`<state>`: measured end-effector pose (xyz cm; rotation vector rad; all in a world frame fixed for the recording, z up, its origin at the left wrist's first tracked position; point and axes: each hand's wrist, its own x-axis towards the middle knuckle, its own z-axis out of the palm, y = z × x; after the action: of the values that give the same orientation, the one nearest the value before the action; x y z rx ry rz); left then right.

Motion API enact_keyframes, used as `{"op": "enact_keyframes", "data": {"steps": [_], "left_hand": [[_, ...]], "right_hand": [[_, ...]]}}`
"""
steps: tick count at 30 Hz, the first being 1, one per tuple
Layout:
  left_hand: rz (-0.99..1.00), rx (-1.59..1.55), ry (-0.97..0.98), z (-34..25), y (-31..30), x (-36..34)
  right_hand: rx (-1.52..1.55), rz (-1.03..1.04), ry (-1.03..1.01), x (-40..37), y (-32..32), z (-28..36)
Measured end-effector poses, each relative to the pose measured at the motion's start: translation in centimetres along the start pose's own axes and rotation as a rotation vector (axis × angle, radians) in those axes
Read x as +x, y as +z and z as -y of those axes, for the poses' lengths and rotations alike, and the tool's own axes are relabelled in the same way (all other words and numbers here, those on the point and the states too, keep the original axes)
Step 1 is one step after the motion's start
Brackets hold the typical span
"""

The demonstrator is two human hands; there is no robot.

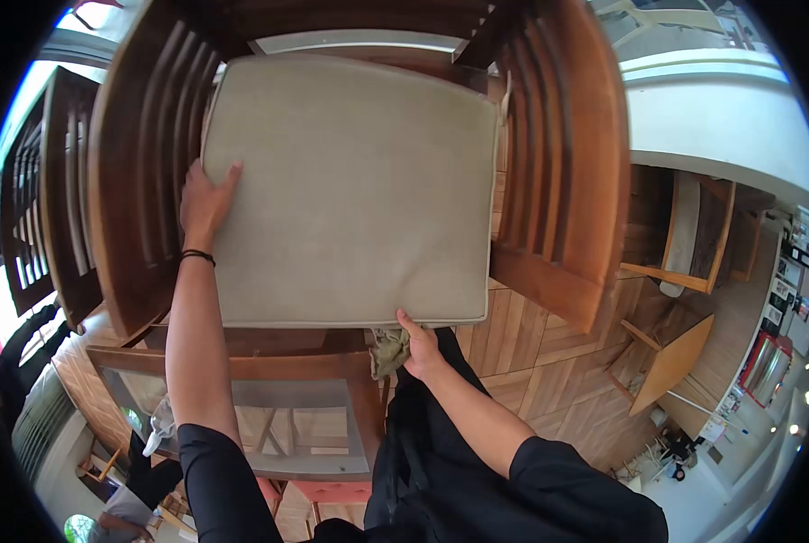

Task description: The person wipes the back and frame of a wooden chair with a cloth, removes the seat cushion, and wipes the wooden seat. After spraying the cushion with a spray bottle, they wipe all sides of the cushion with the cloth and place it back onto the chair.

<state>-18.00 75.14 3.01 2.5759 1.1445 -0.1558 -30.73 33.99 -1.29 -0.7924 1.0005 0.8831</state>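
Note:
A large beige cushion (355, 190) lies within a wooden armchair frame with slatted sides (563, 172). My left hand (207, 201) grips the cushion's left edge, thumb on top and fingers over the side. At the front edge, right of the middle, my right hand (418, 346) has its thumb on the cushion's rim, its other fingers hidden beneath. A crumpled olive-green cloth (388, 353) hangs beside my right hand, under the cushion's front edge; whether the fingers hold it is unclear.
Below the cushion stands a wooden-framed table with a glass top (296, 407). Another slatted wooden frame (70, 190) is at the left. Wooden furniture (676, 362) stands on the parquet floor at the right. Another person (138, 502) is at the lower left.

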Motion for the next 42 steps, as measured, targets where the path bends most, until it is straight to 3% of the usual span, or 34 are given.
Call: {"op": "enact_keyframes", "data": {"steps": [6,9,10,12,18,20,23,26,28,30,32,33,34,36,39,41,42], "left_hand": [[0.067,0.044,-0.136,-1.2,7.8,5.2],[0.015,-0.189,-0.083,1.2,10.7,4.4],[0.009,-0.159,-0.118,2.0,11.5,4.0],[-0.005,-0.100,-0.182,3.4,12.6,2.9],[-0.099,-0.053,-0.088,4.2,13.5,0.7],[-0.168,0.039,-0.013,2.3,13.6,-3.0],[-0.104,0.018,-0.097,-0.1,15.9,-10.1],[0.007,0.034,-0.129,-0.8,16.5,-13.0],[0.072,0.035,-0.175,-1.0,16.6,-13.7],[0.100,0.014,-0.210,-1.0,16.6,-13.7],[0.101,0.016,-0.210,-0.8,17.0,-13.6],[0.106,0.016,-0.210,-0.7,17.3,-13.7],[0.108,0.011,-0.208,-0.6,17.6,-13.7],[0.115,0.006,-0.198,-0.1,18.4,-13.6],[0.088,0.012,-0.165,0.7,19.7,-13.6],[0.080,0.038,-0.150,1.2,20.5,-13.6],[0.071,0.049,-0.141,1.3,20.8,-13.5]], "right_hand": [[-0.009,-0.112,-0.004,8.8,1.1,1.6],[-0.054,-0.106,0.012,9.1,2.0,2.8],[-0.070,-0.089,-0.069,9.5,2.4,3.2],[-0.089,-0.061,-0.024,10.5,2.0,3.5],[-0.198,-0.064,0.126,9.1,2.7,5.5],[-0.235,-0.071,0.223,8.8,2.9,6.6],[-0.252,-0.126,0.455,6.5,5.1,7.5],[-0.263,-0.013,0.515,4.3,2.4,6.7],[-0.435,0.314,0.083,1.3,5.5,10.5],[-0.521,0.266,-0.235,0.8,10.7,16.3],[-0.736,0.146,-0.722,5.8,12.6,21.3],[-0.960,0.010,-0.999,8.3,14.5,23.6],[-1.257,0.000,-1.426,11.6,16.0,26.2],[-1.671,-0.239,-1.636,17.8,17.4,29.9],[-1.769,-0.564,-1.744,22.6,19.0,28.0],[-1.783,-0.223,-1.757,20.8,19.0,23.0],[-1.882,-0.108,-1.579,19.6,18.6,18.9]]}}
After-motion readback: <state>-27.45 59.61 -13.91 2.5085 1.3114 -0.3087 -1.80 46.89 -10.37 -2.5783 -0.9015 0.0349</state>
